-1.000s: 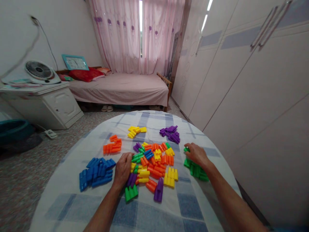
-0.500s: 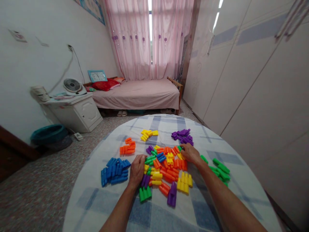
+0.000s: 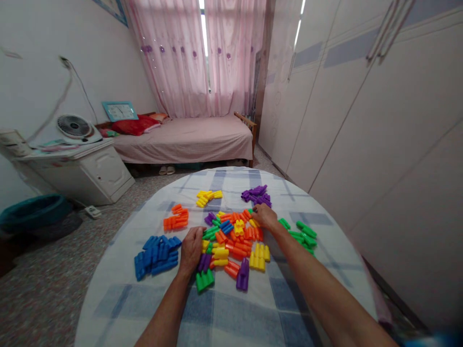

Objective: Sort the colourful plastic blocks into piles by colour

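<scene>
A mixed pile of plastic building blocks lies between my hands, with orange blocks (image 3: 238,249), yellow blocks (image 3: 257,258) and blue blocks (image 3: 226,226) among them. My left hand (image 3: 191,249) rests loosely cupped against the pile's left edge, beside several green blocks (image 3: 211,233); it appears to hold nothing, though its fingertips are partly hidden. At the pile's far right corner, the fingers of my right hand (image 3: 265,217) close on a small green block (image 3: 250,211), mostly covered by them. A purple block (image 3: 242,275) lies at the near edge.
Single-colour groups surround the pile: blue blocks (image 3: 157,255) left, orange blocks (image 3: 176,220) and yellow blocks (image 3: 209,196) farther back, purple blocks (image 3: 257,194) behind my right hand, green blocks (image 3: 302,237) right. The round table (image 3: 235,320) has a checked cloth. A wardrobe (image 3: 361,159) stands right.
The whole view has shifted, so the table and room appear farther left. Both hands keep about the same places beside the pile, and the blocks show no clear movement.
</scene>
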